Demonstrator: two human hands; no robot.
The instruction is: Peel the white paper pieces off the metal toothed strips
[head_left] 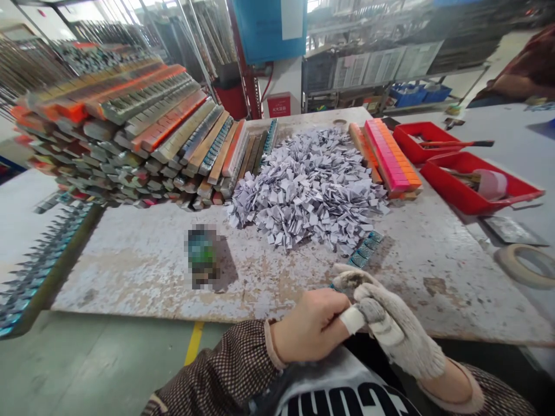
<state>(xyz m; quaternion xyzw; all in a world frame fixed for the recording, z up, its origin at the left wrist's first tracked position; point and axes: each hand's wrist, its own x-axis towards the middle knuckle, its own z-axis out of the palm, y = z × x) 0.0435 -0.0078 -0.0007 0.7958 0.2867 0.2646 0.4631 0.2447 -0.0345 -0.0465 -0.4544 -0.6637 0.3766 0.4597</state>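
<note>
My left hand (310, 326) is bare and closed, its knuckles toward me. At its thumb tip is a small white piece (353, 319), paper or tape; I cannot tell which. My right hand (394, 326) wears a white knitted glove, its fingers bent against my left hand. Whatever they pinch between them is mostly hidden; a bit of teal shows beside the left knuckles. Just beyond the gloved fingers lies a short strip of teal glittery pieces (366, 248). Behind it spreads a big heap of small white paper-like pieces (312, 190).
Many long bars with orange and metallic faces are stacked (130, 133) at left. A pink-and-orange bar (392, 156) lies right of the heap. Two red trays (481, 182) and a tape roll (529, 266) sit farther right. A blurred-out small object (202, 257) stands left of centre.
</note>
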